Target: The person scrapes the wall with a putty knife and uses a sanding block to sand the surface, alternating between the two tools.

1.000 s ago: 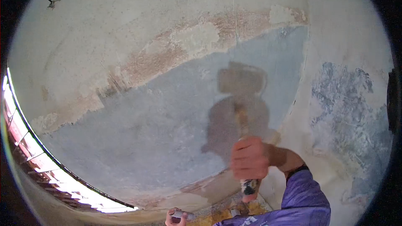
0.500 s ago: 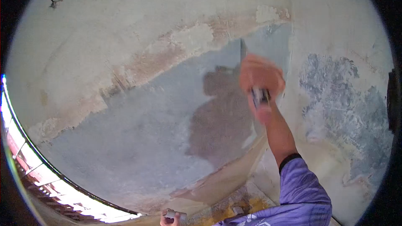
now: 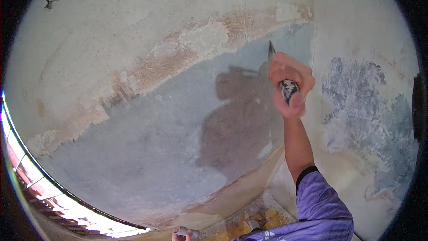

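Observation:
My right hand point(image 3: 290, 85) is raised high against the wall, fist closed around the handle of a putty knife point(image 3: 285, 87). Its blade tip point(image 3: 270, 50) pokes up above my knuckles and meets the grey plastered patch point(image 3: 156, 151) near that patch's upper edge. The hand's shadow falls on the wall just to the left. My left hand point(image 3: 182, 233) shows only partly at the bottom edge, gripping a small grey tool point(image 3: 182, 230).
Above the grey patch runs a band of bare brownish wall point(image 3: 187, 53) with old pale paint higher up. A wall corner point(image 3: 314, 62) lies right of my hand, with flaking blue-grey paint point(image 3: 365, 102) beyond. A bright opening point(image 3: 53, 192) curves at lower left. Rubble lies on the floor point(image 3: 249, 223).
My right hand with the putty knife swept up the wall from low to high, then shifted slightly right and up. The left hand stayed at the bottom edge.

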The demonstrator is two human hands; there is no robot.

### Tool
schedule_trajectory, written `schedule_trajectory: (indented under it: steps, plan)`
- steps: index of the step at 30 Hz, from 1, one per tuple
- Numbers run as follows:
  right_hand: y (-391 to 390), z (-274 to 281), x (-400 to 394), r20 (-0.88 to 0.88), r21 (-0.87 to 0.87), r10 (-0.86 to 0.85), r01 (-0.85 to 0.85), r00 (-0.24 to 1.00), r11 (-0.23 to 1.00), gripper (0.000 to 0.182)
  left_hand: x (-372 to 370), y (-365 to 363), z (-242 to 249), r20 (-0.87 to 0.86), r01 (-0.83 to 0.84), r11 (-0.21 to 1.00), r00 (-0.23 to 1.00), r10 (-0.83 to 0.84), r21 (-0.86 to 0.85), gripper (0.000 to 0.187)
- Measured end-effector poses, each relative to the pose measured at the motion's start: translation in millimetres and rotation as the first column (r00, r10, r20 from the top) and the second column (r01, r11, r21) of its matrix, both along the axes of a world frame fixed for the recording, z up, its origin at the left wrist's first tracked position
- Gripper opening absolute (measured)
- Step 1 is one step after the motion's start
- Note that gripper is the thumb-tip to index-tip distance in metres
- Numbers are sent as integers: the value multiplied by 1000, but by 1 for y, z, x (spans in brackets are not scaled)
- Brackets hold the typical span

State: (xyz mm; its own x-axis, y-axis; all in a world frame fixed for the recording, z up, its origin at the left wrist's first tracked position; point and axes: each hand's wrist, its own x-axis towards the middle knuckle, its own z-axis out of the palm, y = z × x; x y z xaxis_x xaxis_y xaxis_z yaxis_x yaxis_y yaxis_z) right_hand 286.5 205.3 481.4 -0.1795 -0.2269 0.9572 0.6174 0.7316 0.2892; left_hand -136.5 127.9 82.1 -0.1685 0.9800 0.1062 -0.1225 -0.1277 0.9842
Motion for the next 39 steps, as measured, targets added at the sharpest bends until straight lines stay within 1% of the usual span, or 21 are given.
schedule_trajectory:
  steps: [3, 6, 7, 10, 11, 13, 14, 16, 17, 20, 22, 24, 25, 26, 27, 29, 30, 32, 33, 36, 39]
  plan:
    - [-3, 5, -11, 0, -15, 177, -177, 984, 984, 66, 10, 0, 13, 75, -30, 999, 997, 32, -25, 8]
    - [-11, 1, -20, -14, -49, 313, -314, 950, 948, 73, 8, 1, 1, -16, -38, 999, 999, 38, -8, 9]
    - [-17, -4, -18, -43, -61, 294, -296, 955, 953, 74, 21, -5, 28, -3, -67, 995, 998, 67, -68, 10]
    - [-18, -17, -12, -105, -84, 255, -264, 961, 961, 76, 25, -6, 18, 12, -46, 999, 999, 46, -19, 15]
    - [-25, -31, -18, -243, -133, 237, -274, 941, 953, 78, 27, -8, 16, 6, -32, 999, 999, 32, -18, 17]
    - [-31, -54, -4, -216, -283, 268, -323, 939, 903, 73, 29, -9, 15, -8, -15, 1000, 1000, 15, -5, 22]
    - [-33, -55, -2, -200, -354, 289, -344, 936, 870, 72, 31, -8, 14, -11, -10, 1000, 1000, 10, 6, 25]
    - [-36, -52, -10, -385, -367, 245, -392, 890, 844, 67, 27, -8, -5, -40, 12, 998, 999, -14, -60, 26]
    - [-38, -49, -14, -475, -368, 217, -417, 852, 831, 66, 28, -7, -3, -57, 22, 995, 998, -28, -94, 27]
    - [-48, -48, 18, -277, -334, 87, -181, 957, 925, 65, 38, -6, 5, -44, 37, 999, 998, -38, -27, 26]
    - [-66, -49, 17, -356, -298, -21, -93, 934, 950, 60, 31, -2, -8, -71, 65, 997, 995, -67, -29, 26]
    - [-75, -51, 41, -365, -137, -183, 142, 913, 980, 52, 35, 1, -7, -52, 63, 997, 997, -65, -38, 25]
    - [-79, -54, 46, -465, -43, -229, 236, 856, 971, 47, 40, 0, 0, -23, 47, 998, 999, -48, -51, 24]
    - [-85, -56, 47, -525, 3, -262, 309, 810, 951, 44, 45, -2, 7, 6, 28, 997, 1000, -28, -66, 23]
    - [-92, -57, 44, -583, 43, -286, 381, 761, 924, 42, 50, -4, 10, 1, 53, 998, 999, -53, -30, 23]
    - [-97, -60, 30, -722, 107, -140, 309, 677, 945, 39, 56, -5, 14, -18, 101, 994, 995, -101, 45, 21]
    - [-98, -64, 25, -782, 143, -63, 277, 621, 950, 38, 58, -6, 10, 11, 106, 994, 994, -107, 27, 21]
    - [-99, -93, 34, -788, -32, -263, 390, 556, 920, 38, 60, -7, -6, 70, 118, 993, 991, -118, -8, 19]
    - [-95, -109, 38, -777, -121, -361, 441, 515, 889, 38, 57, -9, -12, 93, 156, 986, 984, -150, -65, 20]
    - [-66, -151, 30, -758, -120, -180, 137, 627, 983, 36, 71, -16, 11, 59, 84, 996, 995, -84, -7, 19]
    - [-43, -171, 8, -818, -180, -40, -190, 574, 965, 27, 70, -18, 10, 83, 131, 990, 988, -126, -58, 17]
